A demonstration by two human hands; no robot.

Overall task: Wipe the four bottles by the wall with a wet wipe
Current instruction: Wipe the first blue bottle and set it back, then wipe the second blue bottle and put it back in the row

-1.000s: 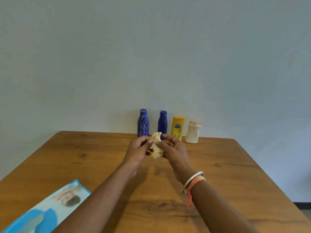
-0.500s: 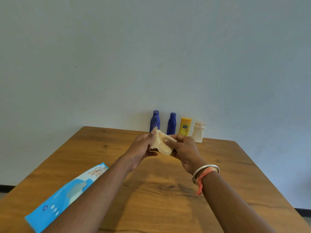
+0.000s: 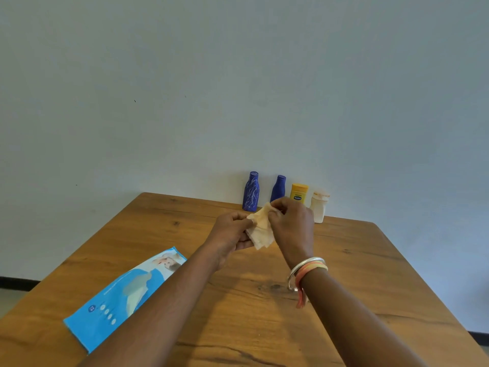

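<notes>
Over the table [image 3: 264, 327], my left hand [image 3: 232, 231] and right hand [image 3: 291, 226] meet, both pinching the wipe [image 3: 260, 231]. It looks limp, damp and light, so I'd bunch it. Beyond, the four bottles [image 3: 250, 193] line the wall [image 3: 238, 102]. They are probably light and tippy, so I'd grip each mid-body.

Four upright capped bottles in a row at the tabletop's [image 3: 370, 260] 12 o'clock edge, scratched dark blue bottle [image 3: 250, 192], at its 3 o'clock a plain dark blue bottle [image 3: 278, 188], then yellow bottle [image 3: 299, 193], then white bottle [image 3: 319, 207], crumpled cream wet wipe [image 3: 260, 229] at 6 o'clock of the blue pair, pinched between left hand [image 3: 230, 231] and right hand [image 3: 291, 223]
</notes>
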